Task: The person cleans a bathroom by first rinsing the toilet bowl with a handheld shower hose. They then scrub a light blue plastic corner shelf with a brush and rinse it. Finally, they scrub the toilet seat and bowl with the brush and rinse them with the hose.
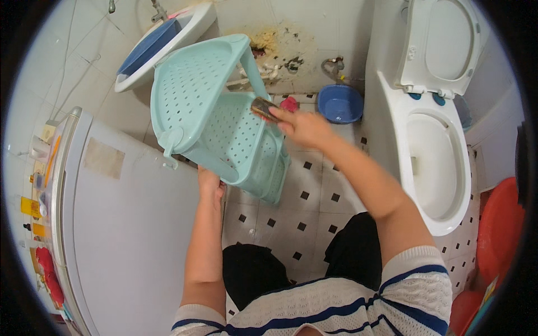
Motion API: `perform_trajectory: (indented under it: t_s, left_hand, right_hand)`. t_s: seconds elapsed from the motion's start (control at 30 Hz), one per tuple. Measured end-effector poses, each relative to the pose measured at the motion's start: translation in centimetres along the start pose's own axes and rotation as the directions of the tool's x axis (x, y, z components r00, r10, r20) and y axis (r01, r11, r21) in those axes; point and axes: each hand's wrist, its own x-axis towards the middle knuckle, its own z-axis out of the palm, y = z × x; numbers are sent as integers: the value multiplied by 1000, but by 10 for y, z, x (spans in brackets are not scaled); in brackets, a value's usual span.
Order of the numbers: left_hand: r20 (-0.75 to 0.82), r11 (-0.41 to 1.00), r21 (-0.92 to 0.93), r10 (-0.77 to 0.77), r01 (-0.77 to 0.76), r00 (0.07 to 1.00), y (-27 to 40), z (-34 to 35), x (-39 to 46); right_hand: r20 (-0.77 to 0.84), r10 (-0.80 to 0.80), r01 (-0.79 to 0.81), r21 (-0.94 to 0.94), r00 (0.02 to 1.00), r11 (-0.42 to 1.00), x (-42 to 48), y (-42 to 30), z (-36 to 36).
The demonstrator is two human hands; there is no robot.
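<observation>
A mint-green plastic tiered rack (185, 90) with perforated shelves stands tilted before me. My left hand (210, 182) grips it from the left, near a post below the top shelf; part of the fingers is hidden behind the plastic. In my right hand (306, 128) is a scrub brush (265, 109) with a dark back and some reddish bristles. The brush is by the rack's right side, at the height of the second shelf. Whether its bristles touch the plastic, I cannot tell.
A washing machine or similar white appliance (138, 235) flanks me on the left. Behind the rack is a washbasin (201, 21) holding a blue basin (151, 46). To the right stands a toilet (460, 185), lid raised. A blue tub (340, 103) and a red cloth-like item (289, 103) lie near the damaged wall.
</observation>
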Motion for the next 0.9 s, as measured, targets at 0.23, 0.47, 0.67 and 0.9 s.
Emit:
perform_trajectory:
  t_s: [0.23, 0.47, 0.67, 0.9]
  left_hand:
    - [-30, 999, 12, -42, 42, 999, 0, -25, 23]
    - [139, 994, 104, 1, -15, 990, 5, -58, 50]
    - [165, 973, 212, 51, -86, 985, 2, -58, 44]
    - [98, 979, 202, -14, -6, 995, 17, -61, 43]
  right_hand:
    - [85, -95, 79, 178, 992, 981, -16, -42, 62]
    - [-372, 339, -138, 472, 864, 871, -24, 28, 73]
    - [-508, 420, 12, 648, 752, 762, -3, 35, 141]
    - [-81, 626, -437, 647, 776, 625, -31, 35, 191]
